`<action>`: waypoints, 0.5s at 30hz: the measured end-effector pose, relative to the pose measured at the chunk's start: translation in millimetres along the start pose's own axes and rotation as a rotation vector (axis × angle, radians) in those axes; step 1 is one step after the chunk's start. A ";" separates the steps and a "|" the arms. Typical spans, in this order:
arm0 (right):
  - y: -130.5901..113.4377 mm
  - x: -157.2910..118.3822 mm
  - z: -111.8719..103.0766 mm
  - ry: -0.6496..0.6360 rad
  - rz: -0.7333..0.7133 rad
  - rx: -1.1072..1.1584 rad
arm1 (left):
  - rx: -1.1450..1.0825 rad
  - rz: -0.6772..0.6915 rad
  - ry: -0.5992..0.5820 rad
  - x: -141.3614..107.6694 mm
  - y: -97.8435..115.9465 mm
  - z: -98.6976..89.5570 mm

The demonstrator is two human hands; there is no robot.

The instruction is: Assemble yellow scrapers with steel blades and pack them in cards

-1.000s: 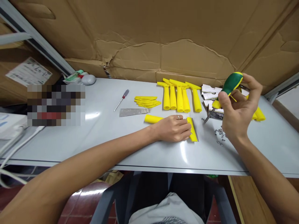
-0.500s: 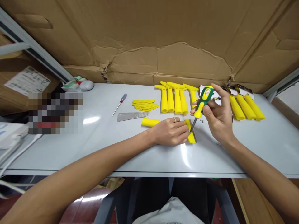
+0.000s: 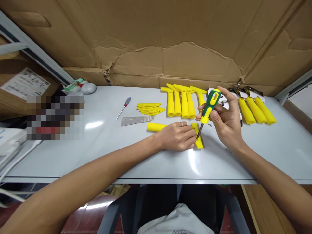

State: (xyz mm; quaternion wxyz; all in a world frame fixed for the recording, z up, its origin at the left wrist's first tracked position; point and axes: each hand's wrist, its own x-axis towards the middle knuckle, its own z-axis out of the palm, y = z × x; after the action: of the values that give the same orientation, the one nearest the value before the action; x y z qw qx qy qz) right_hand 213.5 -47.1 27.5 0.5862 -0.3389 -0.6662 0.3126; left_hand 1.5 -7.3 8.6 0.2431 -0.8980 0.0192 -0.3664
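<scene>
My left hand (image 3: 179, 136) is closed over a yellow T-shaped handle (image 3: 156, 127), whose tube sticks out to the left and whose crosspiece shows at the right of the fingers. In my right hand (image 3: 226, 118) is a green and yellow screwdriver (image 3: 211, 104), held tilted by its handle. Its tip meets the crosspiece beside my left fingertips; the screw there is too small to make out clearly. A few small screws (image 3: 210, 125) lie on the table near my right hand.
Several yellow handles (image 3: 184, 104) stand in a row behind my hands. Yellow strips (image 3: 150, 109), a flat metal blade (image 3: 136, 120) and a small screwdriver (image 3: 123, 108) lie to the left. Yellow-handled tools (image 3: 265, 110) lie at right. Cardboard (image 3: 136, 32) rises behind the table.
The view has shifted slightly. Both hands keep their grips, and the screwdriver's tip stays at the crosspiece.
</scene>
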 end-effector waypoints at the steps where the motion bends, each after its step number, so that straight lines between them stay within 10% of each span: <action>1: -0.1 0.0 -0.1 -0.004 0.002 -0.004 | 0.000 -0.002 0.003 0.1 0.1 0.3; 15: -14.2 5.3 -6.1 -0.119 0.052 0.171 | -0.003 -0.008 0.024 0.9 2.0 2.7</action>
State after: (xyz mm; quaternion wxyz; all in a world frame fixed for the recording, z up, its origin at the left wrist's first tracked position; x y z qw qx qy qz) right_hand 218.0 -50.8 42.8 0.5642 -0.2856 -0.6617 0.4028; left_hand 4.2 -8.2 6.6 0.2403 -0.8939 0.0192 -0.3780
